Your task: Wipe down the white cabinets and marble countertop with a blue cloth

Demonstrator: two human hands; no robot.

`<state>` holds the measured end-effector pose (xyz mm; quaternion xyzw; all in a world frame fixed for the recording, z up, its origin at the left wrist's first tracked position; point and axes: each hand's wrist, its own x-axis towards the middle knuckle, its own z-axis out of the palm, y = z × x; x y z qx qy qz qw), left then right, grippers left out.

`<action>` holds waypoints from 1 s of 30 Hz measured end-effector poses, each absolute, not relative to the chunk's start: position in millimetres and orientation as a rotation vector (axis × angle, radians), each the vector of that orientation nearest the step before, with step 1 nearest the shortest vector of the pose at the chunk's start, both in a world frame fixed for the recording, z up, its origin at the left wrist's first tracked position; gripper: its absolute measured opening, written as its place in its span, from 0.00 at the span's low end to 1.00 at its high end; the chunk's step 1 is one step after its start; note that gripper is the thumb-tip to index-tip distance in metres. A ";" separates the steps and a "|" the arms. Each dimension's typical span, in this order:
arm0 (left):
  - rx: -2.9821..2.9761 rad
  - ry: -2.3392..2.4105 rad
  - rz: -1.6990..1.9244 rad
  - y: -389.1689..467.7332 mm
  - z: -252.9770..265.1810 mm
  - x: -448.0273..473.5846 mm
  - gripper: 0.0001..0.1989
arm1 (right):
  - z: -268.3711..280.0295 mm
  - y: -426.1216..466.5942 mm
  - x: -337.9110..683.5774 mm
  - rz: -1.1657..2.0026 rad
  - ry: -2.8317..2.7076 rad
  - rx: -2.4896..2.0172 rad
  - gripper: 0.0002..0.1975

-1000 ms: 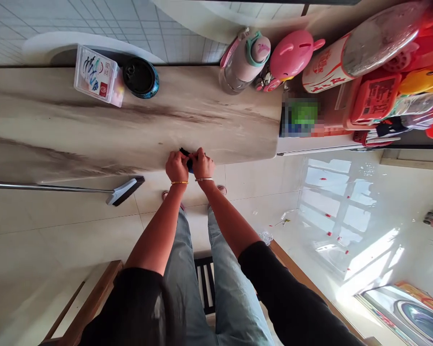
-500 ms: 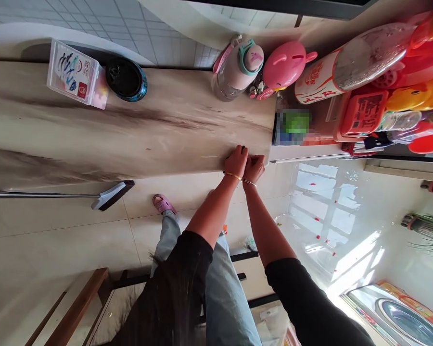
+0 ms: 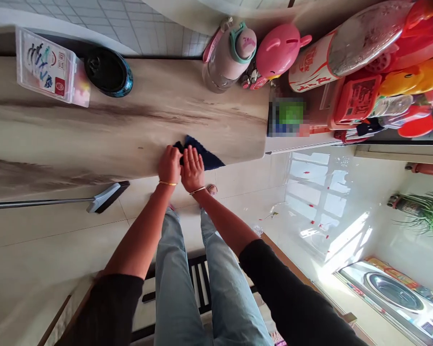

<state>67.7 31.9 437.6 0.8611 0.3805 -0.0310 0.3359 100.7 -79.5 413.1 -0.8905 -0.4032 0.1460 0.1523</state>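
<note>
Dark blue cloth: lay mid-frame at worktop edge.
Left hand: fingers were curled (grip unclear).
Right hand: fingers lay flat atop cloth.
Cloth corner: probably risked slipping floorward if dragged.

Daylight glare on your right, softer light on your left.
You get window reflections and blown-out streaks on the glossy floor; the table is softly lit. Your black sleeves lose detail, wide-angle distortion stretches the big bottle near the right edge, and a pixelated patch covers the spot past the table.
</note>
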 end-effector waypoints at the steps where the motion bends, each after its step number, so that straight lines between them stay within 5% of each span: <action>1: 2.240 1.082 -0.066 45.2 436.5 47.5 0.09 | 416.2 -65.0 87.3 0.460 -1.222 -2.495 0.30; 8: 2.120 1.432 0.099 65.5 438.6 15.9 0.06 | 424.2 -45.2 73.1 0.558 -1.462 -2.214 0.28; 22: 2.172 0.660 -0.242 -127.5 438.7 250.0 0.12 | 394.3 -261.6 248.4 0.185 -1.114 -2.704 0.32; 30: 2.315 0.646 -0.191 -67.9 429.1 197.9 0.13 | 396.3 -182.2 200.0 0.266 -0.943 -2.821 0.33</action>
